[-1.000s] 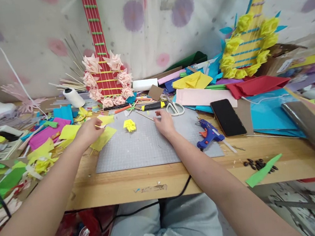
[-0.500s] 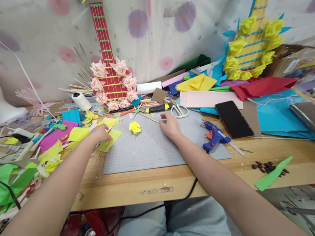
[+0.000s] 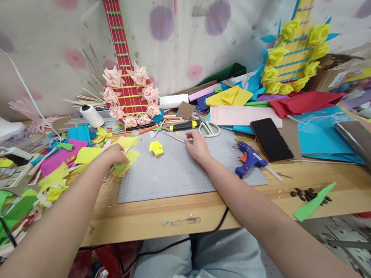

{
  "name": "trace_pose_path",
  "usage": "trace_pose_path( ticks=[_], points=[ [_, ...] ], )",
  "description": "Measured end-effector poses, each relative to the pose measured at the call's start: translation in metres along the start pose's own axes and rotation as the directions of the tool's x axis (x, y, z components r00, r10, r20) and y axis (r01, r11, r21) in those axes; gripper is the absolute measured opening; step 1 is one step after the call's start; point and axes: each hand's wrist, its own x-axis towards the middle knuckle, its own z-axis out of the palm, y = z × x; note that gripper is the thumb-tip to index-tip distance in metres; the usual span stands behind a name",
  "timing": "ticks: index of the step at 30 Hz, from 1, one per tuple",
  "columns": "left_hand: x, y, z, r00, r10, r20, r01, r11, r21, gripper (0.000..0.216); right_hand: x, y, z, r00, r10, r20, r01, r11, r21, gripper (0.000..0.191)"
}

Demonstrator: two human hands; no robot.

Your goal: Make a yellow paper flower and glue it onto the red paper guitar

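My left hand [image 3: 116,154] lies curled at the left edge of the grey cutting mat [image 3: 182,174], its fingers closed on a yellow paper piece [image 3: 126,161] with a small green scrap by it. My right hand [image 3: 197,146] rests on the mat's far part, fingers bent down and touching a thin wooden stick [image 3: 173,136]. A crumpled yellow paper flower [image 3: 156,148] sits on the mat between the two hands.
White-handled scissors [image 3: 208,128], a blue glue gun [image 3: 247,159] and a black phone [image 3: 269,138] lie right of the mat. Coloured paper scraps cover the left side. A red paper guitar [image 3: 127,92] with pink flowers leans on the wall, a yellow-flowered one [image 3: 296,56] at right.
My left hand slid from the far yellow sheet down and right onto the nearer yellow piece. My right hand stayed almost in place. The view shifted slightly.
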Motion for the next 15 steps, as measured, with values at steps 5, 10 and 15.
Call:
trace_pose_path(
  ticks=[5, 10, 15],
  points=[
    [-0.001, -0.002, 0.003, 0.998, 0.008, 0.064, -0.001, 0.994, -0.106, 0.018, -0.001, -0.002, -0.001, 1.0, 0.005, 0.011, -0.004, 1.0, -0.009, 0.025],
    [-0.003, -0.002, 0.009, 0.999, 0.028, 0.016, -0.026, 0.993, -0.116, 0.018, -0.001, -0.003, -0.002, 1.0, 0.01, 0.016, -0.009, 1.0, -0.017, 0.025],
    [-0.005, -0.005, 0.014, 0.984, 0.012, -0.179, -0.053, 0.973, -0.224, 0.031, -0.002, -0.004, -0.002, 1.0, -0.01, 0.005, 0.01, 1.0, 0.0, 0.024]
  ],
)
